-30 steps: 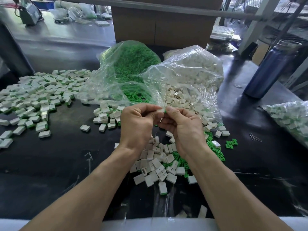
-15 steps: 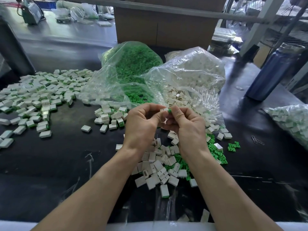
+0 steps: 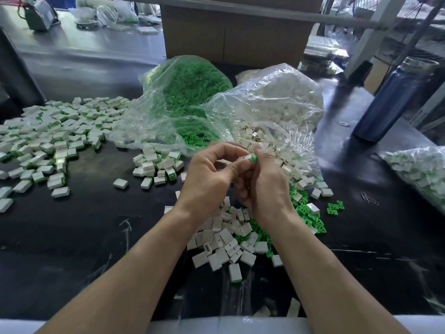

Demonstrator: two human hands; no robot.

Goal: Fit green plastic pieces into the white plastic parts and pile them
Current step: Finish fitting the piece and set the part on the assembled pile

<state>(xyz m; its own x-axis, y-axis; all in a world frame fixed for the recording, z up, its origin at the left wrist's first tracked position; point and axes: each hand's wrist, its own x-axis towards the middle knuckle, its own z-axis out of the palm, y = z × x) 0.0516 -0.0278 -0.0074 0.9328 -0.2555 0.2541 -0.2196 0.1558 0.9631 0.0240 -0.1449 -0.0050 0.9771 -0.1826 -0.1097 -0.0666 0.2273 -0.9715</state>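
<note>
My left hand (image 3: pixel 207 179) pinches a small white plastic part (image 3: pixel 244 158) between thumb and fingers. My right hand (image 3: pixel 265 186) pinches a green piece (image 3: pixel 254 159) at the white part's right end, partly inside it. Both hands are raised above a loose heap of white parts (image 3: pixel 226 239) mixed with green pieces (image 3: pixel 305 213) on the black table (image 3: pixel 84 237). A clear bag of green pieces (image 3: pixel 190 92) and a clear bag of white parts (image 3: pixel 277 104) lie behind the hands. Fitted white-and-green parts (image 3: pixel 53 138) spread in a pile at the left.
A blue bottle (image 3: pixel 395 100) stands at the right. Another clear bag of fitted parts (image 3: pixel 419 169) lies at the right edge, with paper clips (image 3: pixel 368 198) near it. A cardboard box (image 3: pixel 236 32) stands behind the bags. A smaller cluster of fitted parts (image 3: pixel 156 165) lies left of my hands.
The green piece now shows between my fingertips at the white part's end. My hands have shifted slightly and my right thumb has lifted.
</note>
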